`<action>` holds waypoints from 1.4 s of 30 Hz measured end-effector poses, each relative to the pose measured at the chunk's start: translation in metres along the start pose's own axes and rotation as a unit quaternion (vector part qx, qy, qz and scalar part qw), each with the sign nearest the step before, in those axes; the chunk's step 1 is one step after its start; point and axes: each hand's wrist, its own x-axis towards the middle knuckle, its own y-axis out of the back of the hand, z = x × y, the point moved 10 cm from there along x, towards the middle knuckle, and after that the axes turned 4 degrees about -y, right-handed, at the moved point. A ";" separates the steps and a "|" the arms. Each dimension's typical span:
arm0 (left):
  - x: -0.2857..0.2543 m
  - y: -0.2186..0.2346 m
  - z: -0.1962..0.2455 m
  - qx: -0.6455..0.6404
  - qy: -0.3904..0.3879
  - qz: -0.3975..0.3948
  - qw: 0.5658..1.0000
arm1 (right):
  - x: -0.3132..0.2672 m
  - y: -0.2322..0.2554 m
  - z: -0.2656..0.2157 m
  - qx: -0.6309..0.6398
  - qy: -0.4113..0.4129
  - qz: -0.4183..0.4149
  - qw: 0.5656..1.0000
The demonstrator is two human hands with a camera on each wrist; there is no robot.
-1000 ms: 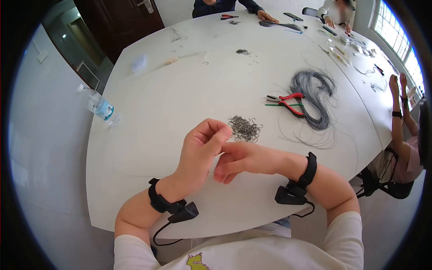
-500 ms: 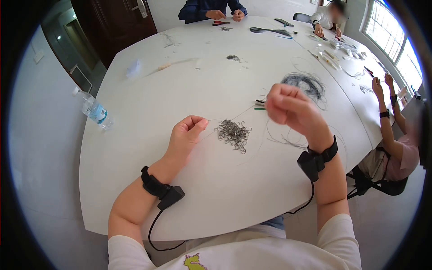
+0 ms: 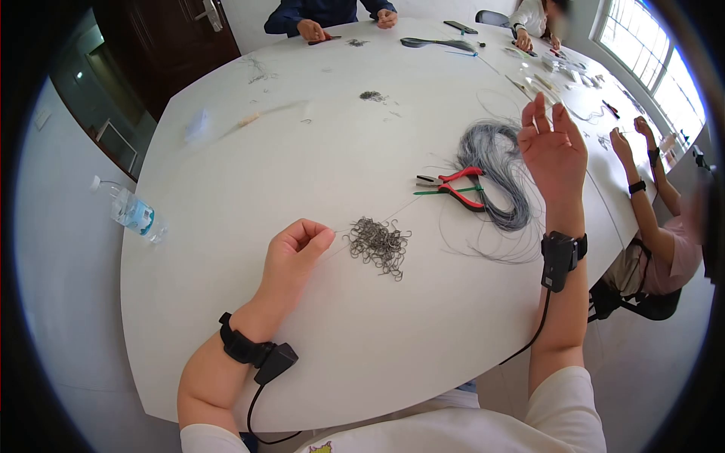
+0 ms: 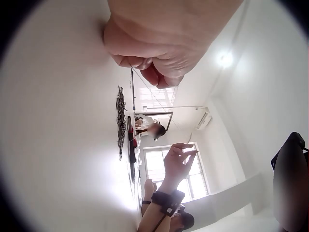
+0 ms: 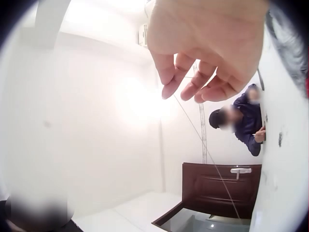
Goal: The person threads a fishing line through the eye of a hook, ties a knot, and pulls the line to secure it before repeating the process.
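My left hand (image 3: 291, 253) is low over the table, just left of a heap of small dark fish hooks (image 3: 377, 245). Its thumb and curled fingers pinch a thin fishing line (image 5: 222, 180); whatever else lies inside those fingers is hidden. Raised high at the right, my right hand (image 3: 555, 155) pinches the line between thumb and fingertip, the other fingers loosely bent. In the right wrist view the line slants away from these fingertips. Between the hands lie red-and-black pliers (image 3: 445, 181) and a grey hank of line (image 3: 483, 147) bound with a green tie (image 3: 430, 192).
A water bottle (image 3: 136, 215) stands near the table's left edge. Farther back are a smaller hook pile (image 3: 371, 96), a wooden-handled tool (image 3: 249, 120) and a clear plastic piece (image 3: 197, 126). Other people work at the far and right sides of the white table (image 3: 226, 189).
The hands were together one second ago. My right hand has since swung up and right, drawing the line out, and its fingers have loosened from a fist. The left hand stays beside the hooks.
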 end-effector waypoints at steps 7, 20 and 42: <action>-0.005 -0.001 0.005 0.055 0.001 -0.010 0.998 | 0.003 0.056 -0.030 0.078 0.041 0.063 0.994; -0.012 -0.002 0.003 0.039 0.017 -0.022 0.999 | -0.018 -0.035 0.094 -0.378 -0.133 0.005 0.916; -0.024 -0.026 0.007 0.124 0.000 -0.099 0.987 | -0.079 -0.124 0.181 -0.693 -0.029 -0.241 0.678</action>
